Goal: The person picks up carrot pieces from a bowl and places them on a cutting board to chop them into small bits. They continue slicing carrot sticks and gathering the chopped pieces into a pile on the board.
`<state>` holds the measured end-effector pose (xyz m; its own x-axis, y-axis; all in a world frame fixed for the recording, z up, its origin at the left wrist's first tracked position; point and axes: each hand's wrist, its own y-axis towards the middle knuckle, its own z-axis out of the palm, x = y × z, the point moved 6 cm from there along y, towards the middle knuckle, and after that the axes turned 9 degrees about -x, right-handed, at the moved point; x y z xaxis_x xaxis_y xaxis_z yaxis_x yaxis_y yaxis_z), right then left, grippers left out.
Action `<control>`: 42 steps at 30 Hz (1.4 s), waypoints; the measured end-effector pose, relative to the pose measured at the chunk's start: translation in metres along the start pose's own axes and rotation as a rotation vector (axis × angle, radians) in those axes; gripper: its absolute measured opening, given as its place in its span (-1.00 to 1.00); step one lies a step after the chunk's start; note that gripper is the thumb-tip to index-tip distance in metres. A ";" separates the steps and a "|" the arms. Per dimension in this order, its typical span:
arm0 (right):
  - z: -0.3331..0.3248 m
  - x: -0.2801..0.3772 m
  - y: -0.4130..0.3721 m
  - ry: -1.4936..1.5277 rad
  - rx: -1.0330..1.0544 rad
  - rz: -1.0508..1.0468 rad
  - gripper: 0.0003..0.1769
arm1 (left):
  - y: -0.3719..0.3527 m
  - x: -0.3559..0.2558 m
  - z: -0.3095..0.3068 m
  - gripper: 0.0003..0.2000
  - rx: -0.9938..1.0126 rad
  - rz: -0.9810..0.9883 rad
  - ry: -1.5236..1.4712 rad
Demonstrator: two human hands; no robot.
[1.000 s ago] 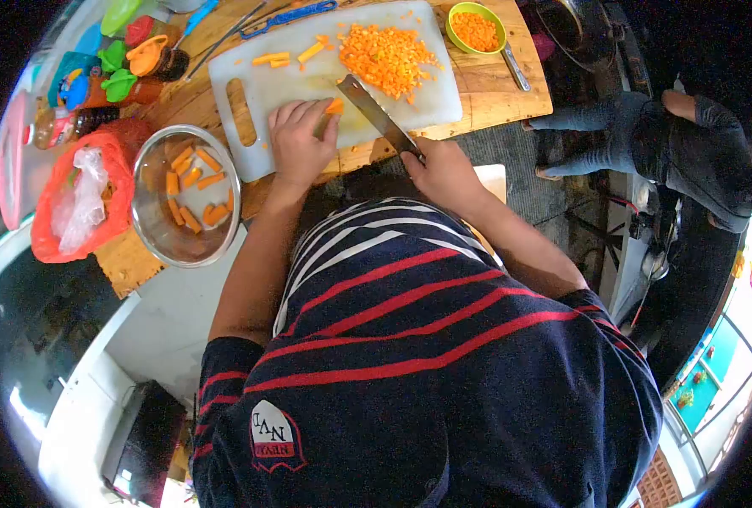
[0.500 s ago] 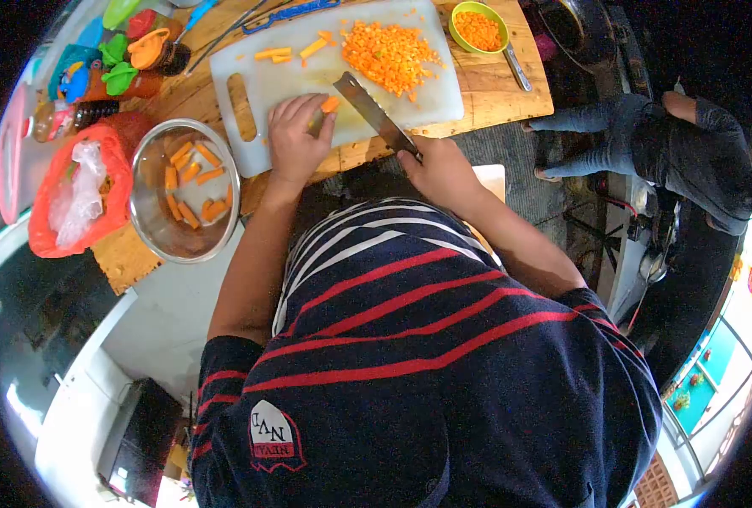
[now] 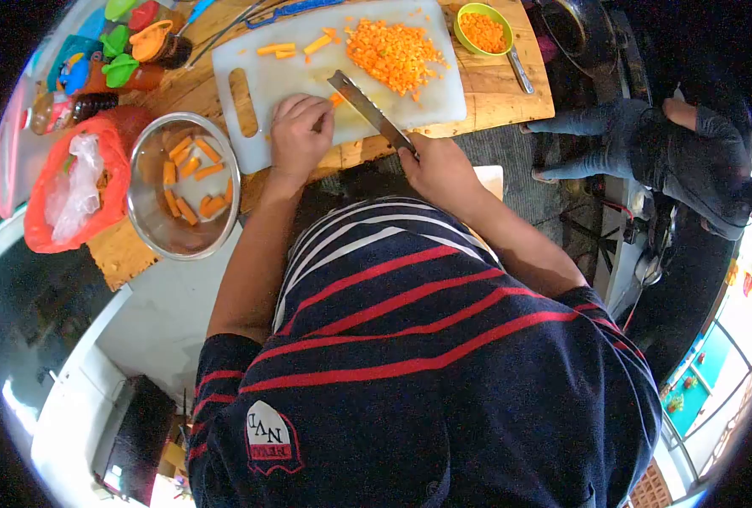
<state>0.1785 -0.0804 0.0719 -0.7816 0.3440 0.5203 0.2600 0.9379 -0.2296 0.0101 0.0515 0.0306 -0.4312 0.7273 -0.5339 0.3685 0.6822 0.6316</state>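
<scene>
My left hand (image 3: 302, 131) rests on the near edge of the white cutting board (image 3: 266, 87), its fingers curled; whatever they may hold is hidden. Just right of the fingertips lies a small carrot piece (image 3: 336, 99), beside the knife blade. The knife (image 3: 367, 112) is in my right hand (image 3: 434, 165), its blade slanting up and left over the board. A heap of diced carrot (image 3: 393, 55) covers the board's upper right. Carrot sticks (image 3: 276, 50) lie near the board's far edge.
A steel bowl (image 3: 142, 218) with several carrot sticks stands left of the board, beside a red bag (image 3: 41, 222). At the right are a green bowl (image 3: 505, 27) of diced carrot and a utensil handle (image 3: 521, 73). Another person (image 3: 689, 157) stands far right.
My left hand's fingers have curled in more, and the carrot piece by them sits slightly lower right. The knife tip has shifted slightly left.
</scene>
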 end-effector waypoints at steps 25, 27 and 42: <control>0.016 0.017 0.018 -0.148 0.162 0.032 -0.74 | -0.002 0.005 0.006 -0.94 0.050 -0.016 -0.052; 0.015 0.022 0.022 -0.142 0.140 0.030 -0.75 | 0.000 0.005 0.006 -0.92 0.047 -0.002 -0.030; 0.017 0.024 0.046 -0.018 -0.066 -0.019 -0.74 | 0.000 0.001 0.002 -0.94 0.018 -0.034 -0.080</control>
<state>0.1620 -0.0293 0.0601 -0.7969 0.3254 0.5089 0.2808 0.9455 -0.1649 0.0112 0.0529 0.0292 -0.3767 0.7071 -0.5984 0.3697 0.7071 0.6028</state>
